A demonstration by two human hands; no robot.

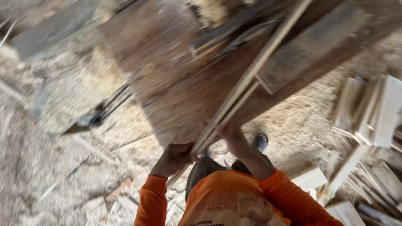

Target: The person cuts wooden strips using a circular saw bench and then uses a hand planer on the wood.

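Note:
Both my hands hold a bundle of long thin wooden strips point(247, 79) that runs diagonally from my chest up to the top right, lying over a wide brown wooden worktable point(180, 96). My left hand point(173, 158) grips the near end of the strips from below. My right hand point(224, 130) closes around them a little further up. My sleeves and shirt are orange. The picture is blurred by motion.
Sawdust covers the floor point(63, 125). A heap of cut pale wooden pieces point(368, 113) lies at the right, with more offcuts point(347, 175) near my right elbow. A dark tool with a cable point(98, 117) rests on the floor at the left. My foot point(260, 142) shows under the table edge.

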